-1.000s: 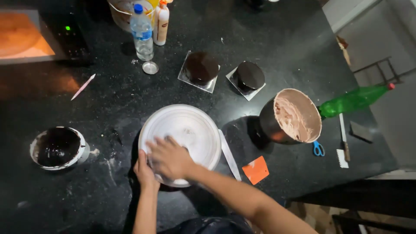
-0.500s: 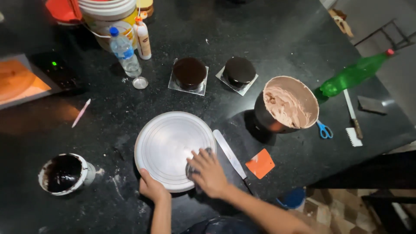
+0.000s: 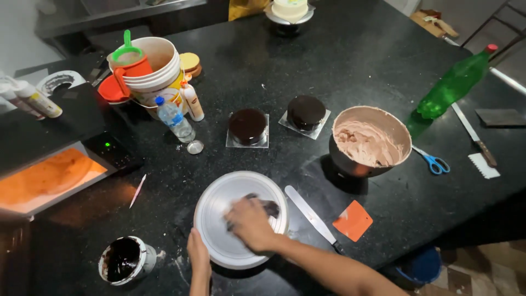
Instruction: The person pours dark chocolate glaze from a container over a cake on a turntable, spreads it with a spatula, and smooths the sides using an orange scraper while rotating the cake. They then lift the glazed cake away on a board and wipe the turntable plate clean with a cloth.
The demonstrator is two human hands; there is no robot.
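Observation:
A round white turntable (image 3: 219, 200) lies on the black counter near the front edge. My right hand (image 3: 249, 223) presses a dark cloth (image 3: 268, 206) onto its top surface. Against the turntable's near left rim rests my left hand (image 3: 198, 255), fingers on the edge. A long icing spatula (image 3: 312, 216) lies just right of the turntable, and an orange scraper (image 3: 353, 220) lies beside that.
Two small dark cakes (image 3: 247, 125) (image 3: 306, 112) sit on square boards behind the turntable. A bowl of brown frosting (image 3: 370, 141), blue scissors (image 3: 434, 161), a green bottle (image 3: 452, 85) and a knife (image 3: 474, 134) are at the right. A water bottle (image 3: 174, 119), stacked buckets (image 3: 150, 68) and a chocolate bowl (image 3: 121, 259) stand left.
My right hand has slid with the cloth from the turntable's left side across to its right half. The camera view has tilted up, showing more of the far counter.

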